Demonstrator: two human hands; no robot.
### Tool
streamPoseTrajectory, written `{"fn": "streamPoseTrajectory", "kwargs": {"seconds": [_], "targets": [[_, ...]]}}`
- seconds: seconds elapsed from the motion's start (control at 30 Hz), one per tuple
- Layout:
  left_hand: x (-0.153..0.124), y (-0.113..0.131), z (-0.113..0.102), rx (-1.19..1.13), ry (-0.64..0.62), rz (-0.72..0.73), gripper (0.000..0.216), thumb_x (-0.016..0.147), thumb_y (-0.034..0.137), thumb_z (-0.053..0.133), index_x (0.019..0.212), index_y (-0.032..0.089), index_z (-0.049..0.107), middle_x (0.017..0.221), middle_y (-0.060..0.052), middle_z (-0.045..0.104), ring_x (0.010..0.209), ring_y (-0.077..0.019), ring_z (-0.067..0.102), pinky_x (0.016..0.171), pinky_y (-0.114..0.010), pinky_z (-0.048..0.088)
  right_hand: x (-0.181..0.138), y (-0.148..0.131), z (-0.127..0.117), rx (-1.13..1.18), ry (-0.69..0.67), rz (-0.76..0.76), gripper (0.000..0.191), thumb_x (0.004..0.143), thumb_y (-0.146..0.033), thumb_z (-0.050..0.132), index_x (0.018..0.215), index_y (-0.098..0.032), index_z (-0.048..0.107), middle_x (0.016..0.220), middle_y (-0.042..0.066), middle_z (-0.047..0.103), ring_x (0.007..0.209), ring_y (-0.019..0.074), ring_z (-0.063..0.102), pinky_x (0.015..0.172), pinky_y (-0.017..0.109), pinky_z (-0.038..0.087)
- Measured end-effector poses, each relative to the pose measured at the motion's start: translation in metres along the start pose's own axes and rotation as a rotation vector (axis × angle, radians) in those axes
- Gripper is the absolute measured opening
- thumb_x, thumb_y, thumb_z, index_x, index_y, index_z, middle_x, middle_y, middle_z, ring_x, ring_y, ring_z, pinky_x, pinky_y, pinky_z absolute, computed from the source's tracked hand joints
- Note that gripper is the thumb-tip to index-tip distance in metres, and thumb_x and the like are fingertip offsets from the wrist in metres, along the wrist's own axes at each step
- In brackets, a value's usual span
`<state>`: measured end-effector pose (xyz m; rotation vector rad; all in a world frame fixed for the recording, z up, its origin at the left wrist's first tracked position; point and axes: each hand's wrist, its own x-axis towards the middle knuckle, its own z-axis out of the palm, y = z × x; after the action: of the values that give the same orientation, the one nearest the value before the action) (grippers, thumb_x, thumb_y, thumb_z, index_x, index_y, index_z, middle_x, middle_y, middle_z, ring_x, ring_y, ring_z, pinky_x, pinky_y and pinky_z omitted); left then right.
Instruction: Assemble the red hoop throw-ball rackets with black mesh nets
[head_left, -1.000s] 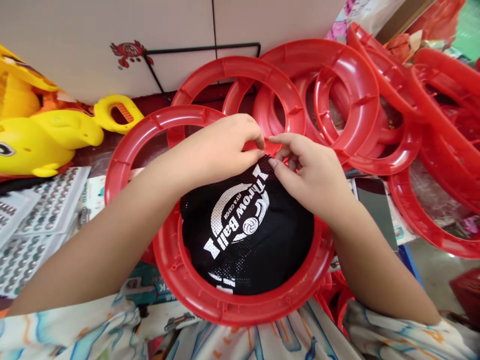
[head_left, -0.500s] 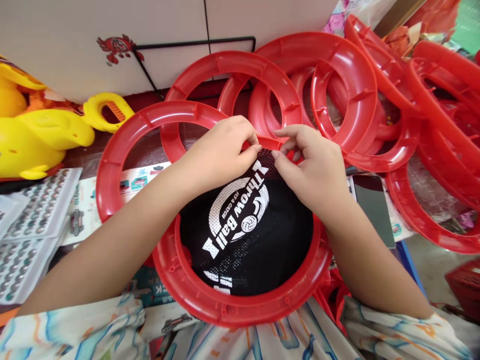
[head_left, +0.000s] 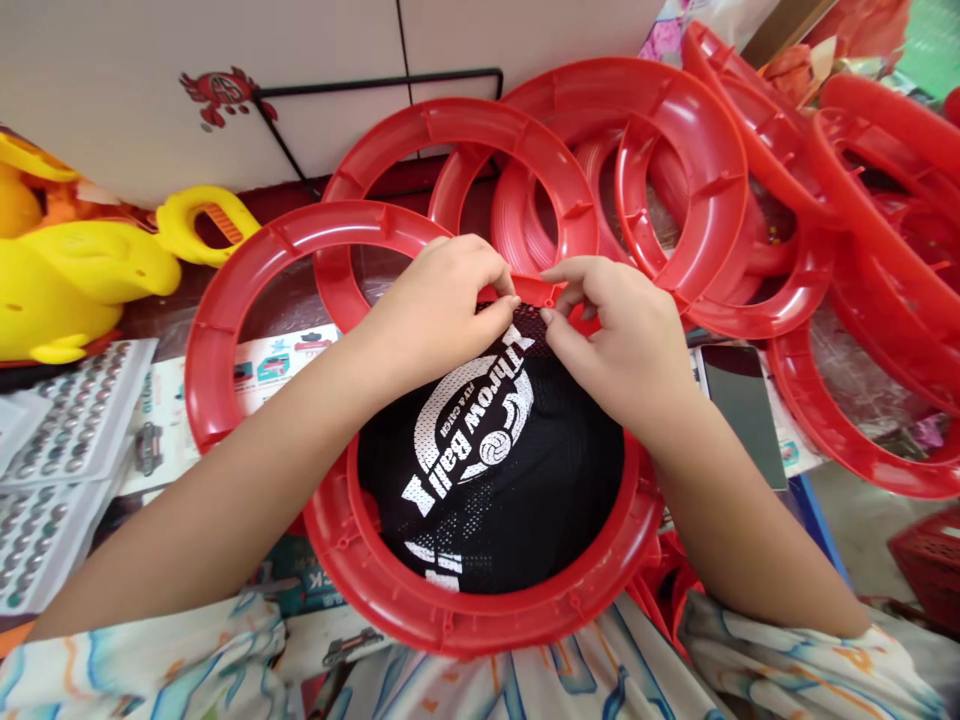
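Note:
A red plastic ring (head_left: 480,632) lies in front of my body, with black mesh fabric (head_left: 555,500) spread across its opening. White print on the fabric reads "Throw Ball". At the ring's far side, my left hand (head_left: 450,300) pinches the top edge of the mesh between thumb and fingers. Just to its right, my right hand (head_left: 622,330) has thumb and fingers closed at the same edge, beside a small peg on the rim. A short stretch of red rim shows between the two hands. Exactly how the mesh meets the rim under my fingers is hidden.
Several more red rings (head_left: 645,85) are heaped behind and to the right. Yellow plastic toys (head_left: 90,280) sit at the left, above clear trays (head_left: 82,420) of small shiny round pieces. A dark phone (head_left: 742,420) lies by my right forearm. A black wire frame (head_left: 375,84) stands behind.
My right hand has shifted slightly down along the far edge, and a bit more of the rim and a peg now shows between the hands. The view has moved slightly.

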<state>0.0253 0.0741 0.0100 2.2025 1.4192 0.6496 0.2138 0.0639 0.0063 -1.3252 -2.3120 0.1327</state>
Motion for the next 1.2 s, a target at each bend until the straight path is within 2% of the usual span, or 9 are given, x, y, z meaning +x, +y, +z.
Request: {"fn": "streamPoseTrajectory", "kwargs": {"seconds": [0.17,0.3,0.37,0.43,0.53,0.67,0.9,1.03,1.2], "targets": [[-0.001,0.002,-0.002,0.005,-0.005,-0.007,0.011,0.083,0.017,0.056,0.077,0.016,0.065,0.099,-0.008,0.070,0.101,-0.0236,0.065,0.093,-0.039,0.049,0.000,-0.001,-0.002,-0.035,-0.024,-0.018,0.030,0.090,-0.019,0.052,0.117,-0.016,0.065,0.086,0.006,0.070,0.088,0.0224,0.063,0.083,0.035,0.047],[-0.005,-0.001,-0.012,0.038,0.005,-0.064,0.012,0.085,0.020,0.054,0.077,0.018,0.063,0.098,-0.009,0.070,0.099,-0.0248,0.063,0.093,-0.040,0.048,-0.010,-0.014,-0.023,-0.057,0.023,0.076,0.023,0.092,-0.029,0.057,0.105,-0.015,0.069,0.089,0.008,0.072,0.083,0.0217,0.065,0.078,0.034,0.048],[-0.009,-0.004,-0.017,0.039,0.038,-0.103,0.010,0.085,0.020,0.055,0.077,0.020,0.061,0.099,-0.008,0.070,0.100,-0.0248,0.063,0.094,-0.039,0.048,-0.020,-0.024,-0.033,-0.059,-0.052,0.088,0.022,0.094,-0.034,0.057,0.094,-0.017,0.070,0.083,0.006,0.072,0.074,0.0195,0.064,0.071,0.032,0.047],[-0.014,-0.009,-0.022,0.032,0.096,-0.146,0.009,0.084,0.019,0.056,0.076,0.022,0.060,0.099,-0.006,0.070,0.100,-0.0241,0.063,0.094,-0.038,0.048,-0.027,-0.033,-0.035,-0.113,-0.192,0.030,0.027,0.098,-0.033,0.052,0.084,-0.017,0.070,0.077,0.006,0.072,0.069,0.0193,0.065,0.066,0.031,0.043],[-0.025,-0.014,-0.025,0.049,0.137,-0.207,0.010,0.084,0.018,0.056,0.076,0.023,0.059,0.098,-0.005,0.070,0.098,-0.0234,0.064,0.092,-0.037,0.049,-0.029,-0.043,-0.025,-0.287,-0.339,-0.058,0.035,0.100,-0.024,0.044,0.077,-0.013,0.068,0.069,0.009,0.069,0.064,0.0217,0.064,0.060,0.033,0.036],[-0.041,-0.018,-0.029,0.110,0.143,-0.261,0.008,0.087,0.022,0.055,0.081,0.021,0.061,0.099,-0.008,0.069,0.099,-0.0253,0.063,0.093,-0.042,0.048,-0.013,-0.053,-0.008,-0.428,-0.359,-0.053,0.035,0.100,-0.019,0.043,0.079,-0.010,0.069,0.065,0.014,0.066,0.061,0.0227,0.063,0.054,0.032,0.028],[-0.062,-0.022,-0.036,0.145,0.108,-0.308,0.011,0.089,0.027,0.052,0.089,0.021,0.062,0.109,-0.010,0.069,0.108,-0.0270,0.062,0.099,-0.044,0.048,0.005,-0.067,0.004,-0.364,-0.407,-0.054,0.025,0.097,-0.024,0.055,0.089,-0.010,0.073,0.075,0.016,0.071,0.068,0.0247,0.067,0.054,0.031,0.032],[-0.057,-0.021,-0.039,0.116,0.078,-0.309,0.010,0.087,0.026,0.054,0.086,0.022,0.063,0.107,-0.010,0.069,0.107,-0.0276,0.063,0.098,-0.044,0.049,0.007,-0.066,0.009,-0.363,-0.415,-0.016,0.020,0.093,-0.023,0.060,0.084,-0.011,0.074,0.076,0.016,0.071,0.064,0.0240,0.066,0.050,0.030,0.026],[-0.035,-0.020,-0.043,0.048,0.040,-0.143,0.014,0.086,0.026,0.059,0.093,0.021,0.070,0.118,-0.010,0.068,0.117,-0.0251,0.061,0.105,-0.040,0.046,0.007,-0.056,0.007,-0.351,-0.347,0.019,0.017,0.091,-0.019,0.057,0.082,-0.014,0.070,0.078,0.011,0.070,0.064,0.0198,0.063,0.053,0.030,0.026]]}}
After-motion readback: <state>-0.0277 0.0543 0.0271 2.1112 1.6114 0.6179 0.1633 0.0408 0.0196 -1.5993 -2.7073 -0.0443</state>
